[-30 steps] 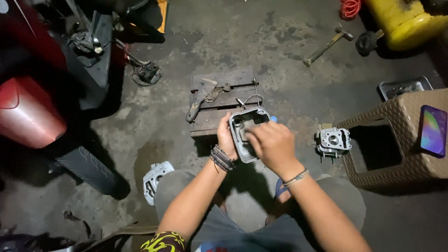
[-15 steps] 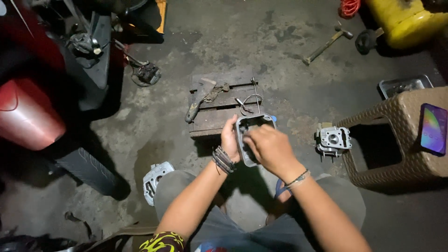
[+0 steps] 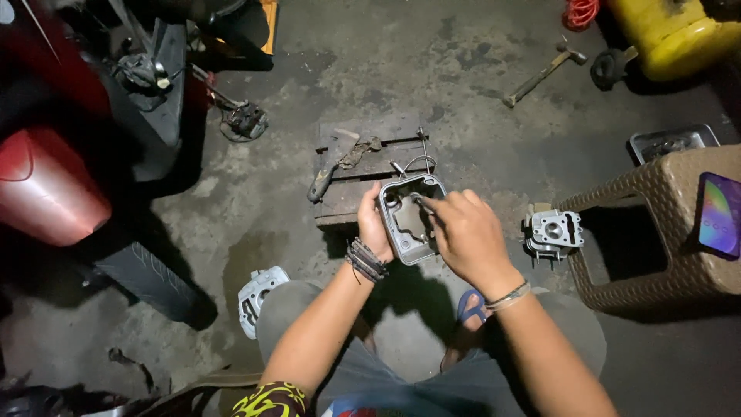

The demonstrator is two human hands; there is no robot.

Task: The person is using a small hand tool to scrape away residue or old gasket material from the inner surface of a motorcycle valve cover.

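engine cover (image 3: 409,220), a grey cast-metal piece turned hollow side up, is propped at the near edge of a low wooden block (image 3: 363,166) on the concrete floor (image 3: 463,100), just past the person's knees, so its inside faces the camera. left hand (image 3: 373,228) cups its left rim, fingers curled under to steady it, while right hand (image 3: 463,235) reaches over with fingers pressed together, tips inside the hollow. farther off sit a cylinder head (image 3: 552,232), a woven stool (image 3: 679,232) carrying a phone (image 3: 722,215), and a hammer (image 3: 544,73).

The lower right part of the grey metal cover (image 3: 407,224) is being hidden by the right hand (image 3: 467,235). Left of the cover, the red tank (image 3: 46,185) is being cut off by the frame's edge; right of it, the phone (image 3: 722,215) too.
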